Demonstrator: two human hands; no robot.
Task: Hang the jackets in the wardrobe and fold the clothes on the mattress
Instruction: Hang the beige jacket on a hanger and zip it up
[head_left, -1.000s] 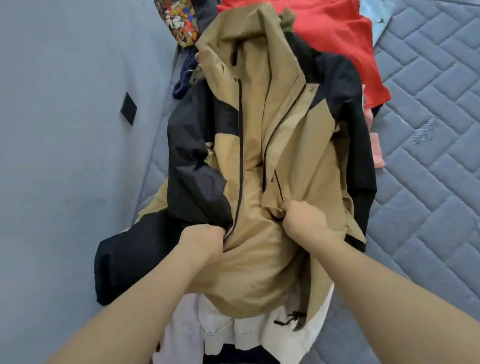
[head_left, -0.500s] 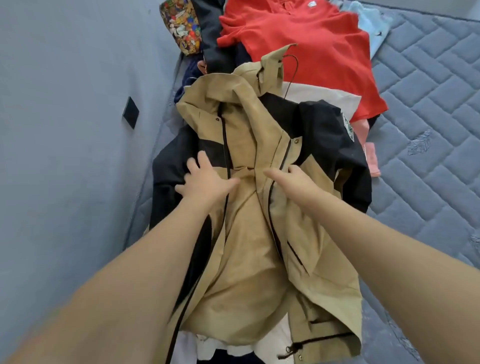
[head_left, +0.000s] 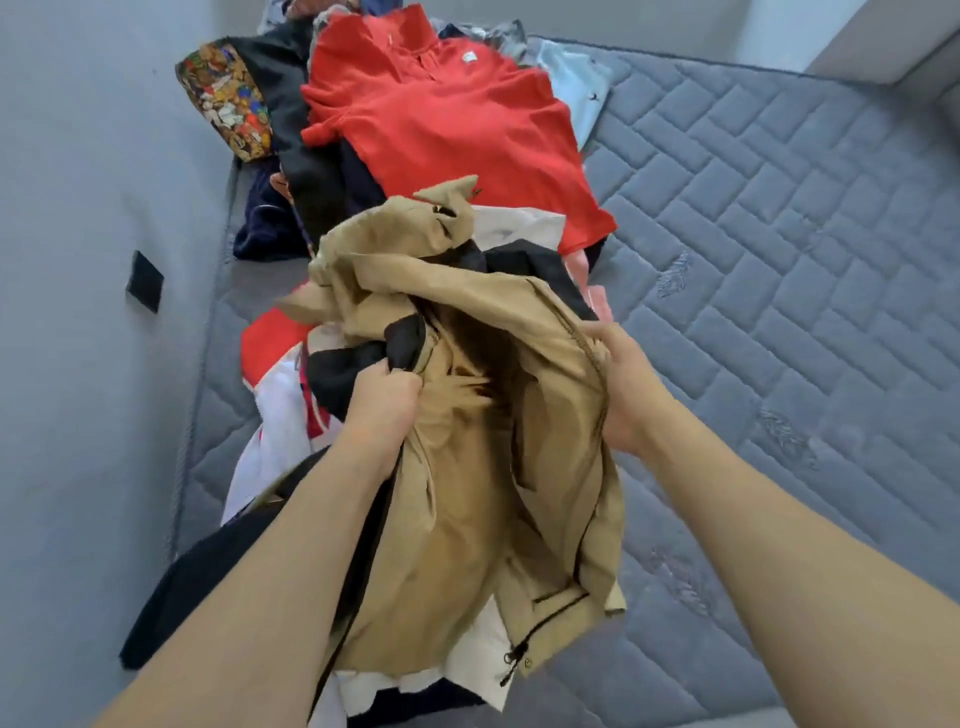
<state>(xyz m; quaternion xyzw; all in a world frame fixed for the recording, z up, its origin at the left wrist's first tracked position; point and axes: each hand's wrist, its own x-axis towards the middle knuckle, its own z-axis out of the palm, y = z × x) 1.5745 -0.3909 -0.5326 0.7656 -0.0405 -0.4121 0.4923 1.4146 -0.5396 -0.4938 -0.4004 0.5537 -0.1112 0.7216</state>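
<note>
A tan and black hooded jacket (head_left: 467, 467) lies bunched on top of a clothes pile along the left side of the grey quilted mattress (head_left: 779, 260). My left hand (head_left: 382, 410) grips a black and tan fold of the jacket at its left front. My right hand (head_left: 623, 384) holds the tan zipper edge on the right and spreads the jacket, showing its inner lining. The hood is crumpled at the far end.
A red polo shirt (head_left: 457, 124) lies beyond the jacket, with a patterned garment (head_left: 228, 104), dark clothes and a light blue piece (head_left: 576, 88) around it. White and red garments (head_left: 280, 374) lie under the jacket. A grey wall (head_left: 78, 312) runs along the left.
Both hands went from resting flat on the jacket's front to gripping its two front edges. The jacket is now pulled apart and bunched, and the view has tilted up.
</note>
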